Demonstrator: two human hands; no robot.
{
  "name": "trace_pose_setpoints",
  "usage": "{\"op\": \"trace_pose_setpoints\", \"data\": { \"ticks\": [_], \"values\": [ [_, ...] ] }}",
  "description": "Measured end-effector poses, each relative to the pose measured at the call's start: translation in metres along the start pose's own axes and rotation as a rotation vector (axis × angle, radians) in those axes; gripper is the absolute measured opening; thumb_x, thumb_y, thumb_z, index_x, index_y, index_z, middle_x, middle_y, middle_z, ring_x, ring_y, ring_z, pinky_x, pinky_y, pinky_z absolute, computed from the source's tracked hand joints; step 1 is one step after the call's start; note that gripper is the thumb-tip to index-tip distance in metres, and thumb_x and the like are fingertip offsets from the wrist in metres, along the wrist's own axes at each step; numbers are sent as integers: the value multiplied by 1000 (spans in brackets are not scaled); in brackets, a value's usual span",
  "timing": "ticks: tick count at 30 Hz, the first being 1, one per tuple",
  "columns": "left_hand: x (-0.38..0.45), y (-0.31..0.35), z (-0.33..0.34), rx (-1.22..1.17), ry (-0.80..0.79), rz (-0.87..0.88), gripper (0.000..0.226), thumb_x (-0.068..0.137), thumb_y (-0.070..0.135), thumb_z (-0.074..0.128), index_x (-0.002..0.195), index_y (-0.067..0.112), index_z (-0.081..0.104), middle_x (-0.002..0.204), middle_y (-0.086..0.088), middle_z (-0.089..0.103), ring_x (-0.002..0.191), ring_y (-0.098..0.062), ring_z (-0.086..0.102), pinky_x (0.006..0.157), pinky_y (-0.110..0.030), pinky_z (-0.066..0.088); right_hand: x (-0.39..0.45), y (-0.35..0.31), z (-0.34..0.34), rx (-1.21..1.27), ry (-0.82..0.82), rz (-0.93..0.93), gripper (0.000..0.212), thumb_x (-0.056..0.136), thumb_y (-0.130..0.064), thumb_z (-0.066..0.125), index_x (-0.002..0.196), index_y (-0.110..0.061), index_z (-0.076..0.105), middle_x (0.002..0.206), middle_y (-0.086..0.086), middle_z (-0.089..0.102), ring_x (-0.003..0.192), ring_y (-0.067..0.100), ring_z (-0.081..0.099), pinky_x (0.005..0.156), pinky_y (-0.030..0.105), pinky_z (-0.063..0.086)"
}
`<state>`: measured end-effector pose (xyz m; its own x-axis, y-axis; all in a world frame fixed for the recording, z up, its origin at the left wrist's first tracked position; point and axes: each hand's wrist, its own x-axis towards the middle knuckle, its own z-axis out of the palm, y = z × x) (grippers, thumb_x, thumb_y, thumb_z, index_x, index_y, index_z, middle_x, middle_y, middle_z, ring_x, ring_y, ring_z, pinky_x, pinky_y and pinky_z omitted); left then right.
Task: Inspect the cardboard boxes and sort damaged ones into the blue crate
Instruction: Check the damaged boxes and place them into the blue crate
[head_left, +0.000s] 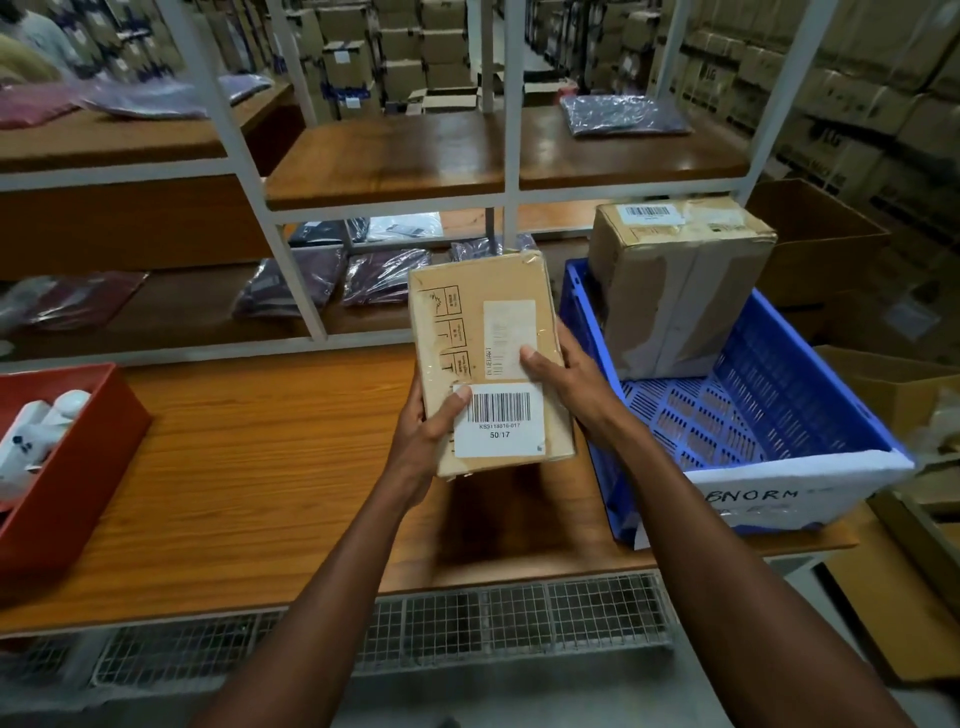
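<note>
Red plastic forms the bin (78, 452) at the left edge of the frame, resting on the wooden worktop (249, 467); it holds white objects whose kind cannot be determined. Above and behind it, in the upper left, the white metal shelving (244, 156) carries garments in clear plastic bags (311, 280) on wooden shelves. At the centre of the frame a flat cardboard box (488, 364) is held above the worktop, tilted slightly, its face toward the camera. That face bears a white barcode label (498, 421) reading 50/17 at its lower end and a paler label above it, with clear film or tape over the surface. The left hand (426, 431) grips the box's lower left edge, thumb laid across the barcode label's corner. The right hand (571, 384) clamps the right edge, thumb pressed on the paler label, fingers hidden behind the box. To the right of the hands, at centre right, the blue crate (769, 415) sits on the worktop's end, with a white strip on its near rim carrying partly readable handwritten letters. A larger cardboard box (675, 291), taped, creased and torn on its front face, stands in the crate's far end. Stacked brown cartons (857, 93) fill the upper right.
</note>
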<state>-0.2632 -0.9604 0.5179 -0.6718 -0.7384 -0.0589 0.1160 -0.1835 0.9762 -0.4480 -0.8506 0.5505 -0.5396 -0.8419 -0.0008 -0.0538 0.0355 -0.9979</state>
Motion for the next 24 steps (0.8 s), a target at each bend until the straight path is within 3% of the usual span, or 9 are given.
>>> {"op": "trace_pose_setpoints", "data": {
  "ticks": [4,9,15,24],
  "values": [
    [14,15,-5,48,6,-16,50,100,29,68,147,26,51,131,-6,74,116,-29,73,96,-55,61,-7,17,2,37,-62,52,83,101,-36,67,166,-40,15,146,0,64,123,23,70,96,43,61],
    [25,24,3,105,-26,-23,54,103,30,67,153,28,46,135,-4,72,117,-27,73,93,-50,62,-8,14,8,64,74,30,64,105,-38,60,162,-35,31,138,0,69,111,15,74,85,29,63],
    [26,36,2,116,-27,-88,48,109,38,54,156,31,44,135,-3,72,116,-26,73,94,-50,61,-3,5,4,44,90,73,55,103,-46,61,155,-37,46,128,-3,74,107,15,76,94,39,61],
    [20,55,-8,113,-88,-226,47,112,44,44,158,35,38,135,1,72,118,-23,72,95,-50,61,4,0,3,-77,76,131,55,95,-64,63,146,-43,55,124,-11,75,107,11,75,100,44,58]
  ]
}}
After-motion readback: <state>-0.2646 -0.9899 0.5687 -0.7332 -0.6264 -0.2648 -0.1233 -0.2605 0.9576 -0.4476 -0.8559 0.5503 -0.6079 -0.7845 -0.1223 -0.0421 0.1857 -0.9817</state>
